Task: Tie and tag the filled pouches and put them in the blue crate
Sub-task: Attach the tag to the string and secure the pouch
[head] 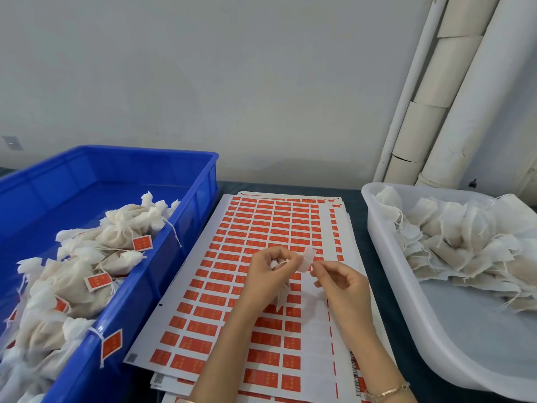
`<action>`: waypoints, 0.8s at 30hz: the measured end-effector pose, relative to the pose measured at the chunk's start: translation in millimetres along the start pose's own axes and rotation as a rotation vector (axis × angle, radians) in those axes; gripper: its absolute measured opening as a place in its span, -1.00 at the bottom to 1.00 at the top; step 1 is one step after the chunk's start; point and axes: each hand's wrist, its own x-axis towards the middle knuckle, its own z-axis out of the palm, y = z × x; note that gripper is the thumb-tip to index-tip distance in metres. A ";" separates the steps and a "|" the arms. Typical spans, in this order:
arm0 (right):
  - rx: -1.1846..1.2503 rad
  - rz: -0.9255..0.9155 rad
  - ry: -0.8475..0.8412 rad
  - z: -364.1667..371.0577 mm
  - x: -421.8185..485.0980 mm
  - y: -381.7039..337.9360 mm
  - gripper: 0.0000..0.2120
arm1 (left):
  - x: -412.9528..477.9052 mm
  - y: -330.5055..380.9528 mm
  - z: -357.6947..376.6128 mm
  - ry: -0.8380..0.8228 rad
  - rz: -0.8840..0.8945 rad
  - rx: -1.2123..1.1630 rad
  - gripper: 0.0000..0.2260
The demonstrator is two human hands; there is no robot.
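Here right hand (340, 283) pinches tag (308, 258)

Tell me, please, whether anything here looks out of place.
One red tag hangs outside the blue crate, its string draped over the near rim. A second loose string further back also trails over that rim.

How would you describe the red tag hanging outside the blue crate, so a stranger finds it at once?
Find the blue crate on the left. Follow its right wall toward the camera to a red tag on white string. Unlike the other tags, it hangs over the rim, outside.
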 end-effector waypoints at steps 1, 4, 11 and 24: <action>0.009 -0.002 0.008 -0.2 0.6 -0.2 -0.90 | 0.3 -0.2 0.2 0.002 -0.001 0.001 -0.84; 0.072 0.010 0.005 -0.5 2.3 -3.9 -0.86 | 0.5 -0.6 0.0 -0.007 0.004 0.005 -0.84; 0.074 0.022 -0.003 -1.8 1.4 -4.5 -0.89 | -0.7 -0.8 -1.1 -0.087 0.030 0.005 -0.85; -0.034 -0.087 -0.003 -3.1 -1.4 -7.4 -0.89 | 0.1 -2.5 -5.1 -0.127 -0.041 0.050 -0.85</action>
